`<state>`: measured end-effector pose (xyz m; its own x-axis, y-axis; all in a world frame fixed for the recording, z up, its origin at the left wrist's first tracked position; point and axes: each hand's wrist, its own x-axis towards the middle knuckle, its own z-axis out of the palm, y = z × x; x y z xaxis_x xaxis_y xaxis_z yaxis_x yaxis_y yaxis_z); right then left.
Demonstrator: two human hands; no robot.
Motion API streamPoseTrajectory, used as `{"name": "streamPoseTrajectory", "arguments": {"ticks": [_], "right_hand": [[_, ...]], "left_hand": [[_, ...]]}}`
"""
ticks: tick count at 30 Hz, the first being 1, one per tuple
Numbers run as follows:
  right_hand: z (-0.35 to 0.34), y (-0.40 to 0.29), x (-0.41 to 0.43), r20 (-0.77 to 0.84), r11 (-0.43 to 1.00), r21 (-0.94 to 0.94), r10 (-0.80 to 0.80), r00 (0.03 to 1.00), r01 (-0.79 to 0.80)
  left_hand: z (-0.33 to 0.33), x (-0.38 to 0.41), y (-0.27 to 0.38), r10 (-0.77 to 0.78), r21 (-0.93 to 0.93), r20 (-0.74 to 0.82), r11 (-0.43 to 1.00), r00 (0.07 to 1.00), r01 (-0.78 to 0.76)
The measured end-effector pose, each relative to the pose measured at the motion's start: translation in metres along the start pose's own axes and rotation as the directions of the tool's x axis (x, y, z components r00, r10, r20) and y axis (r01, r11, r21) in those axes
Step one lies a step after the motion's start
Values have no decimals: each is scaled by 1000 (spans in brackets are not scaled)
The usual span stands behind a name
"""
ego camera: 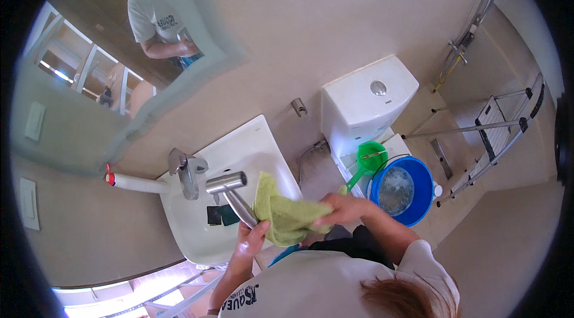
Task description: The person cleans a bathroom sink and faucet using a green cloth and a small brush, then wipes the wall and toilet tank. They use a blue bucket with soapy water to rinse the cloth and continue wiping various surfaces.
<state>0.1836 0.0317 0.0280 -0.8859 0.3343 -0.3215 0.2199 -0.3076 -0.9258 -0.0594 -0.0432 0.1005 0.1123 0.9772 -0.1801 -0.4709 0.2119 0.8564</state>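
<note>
My left hand (pixel 252 236) grips the lower handle of a chrome hand-held sprayer (pixel 240 206) above the washbasin. Its cylindrical head points up and away from me. A yellow-green cloth (pixel 287 217) hangs beside the handle, close against my left fingers. My right hand (pixel 345 210) pinches the right side of this cloth and looks slightly blurred. Beneath the sprayer, a dark green scouring pad (pixel 229 215) and a black pad (pixel 214 216) lie in the white washbasin (pixel 197 242). The lower end of the sprayer is hidden by my hand and the cloth.
A chrome tap (pixel 188 179) and a white bottle with a red top (pixel 134 182) stand at the basin's left. Right of it are a toilet cistern (pixel 363 98), a green dipper (pixel 370 163), a blue bucket of sudsy water (pixel 421 192) and a metal stepladder (pixel 493 125).
</note>
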Motion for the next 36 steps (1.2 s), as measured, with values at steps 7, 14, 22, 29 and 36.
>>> {"name": "streamPoseTrajectory", "arguments": {"ticks": [7,14,22,29,36], "right_hand": [[-32,-61,30,-718,271,548,-332,611,791],[-68,-94,122,-729,718,-516,-655,201,468],[-147,-8,181,-745,651,-656,-640,188,-383],[-171,5,182,-978,843,65,-52,201,534],[-171,51,166,-709,348,671,40,704,655]], "left_hand": [[-29,-4,-38,30,181,-386,983,922,44],[-47,-29,-84,-22,0,-619,1000,785,28],[-37,-20,-82,-35,45,-644,995,764,84],[-42,-16,-85,-65,31,-623,994,779,108],[-26,-5,-74,-89,16,-483,994,871,110]]}}
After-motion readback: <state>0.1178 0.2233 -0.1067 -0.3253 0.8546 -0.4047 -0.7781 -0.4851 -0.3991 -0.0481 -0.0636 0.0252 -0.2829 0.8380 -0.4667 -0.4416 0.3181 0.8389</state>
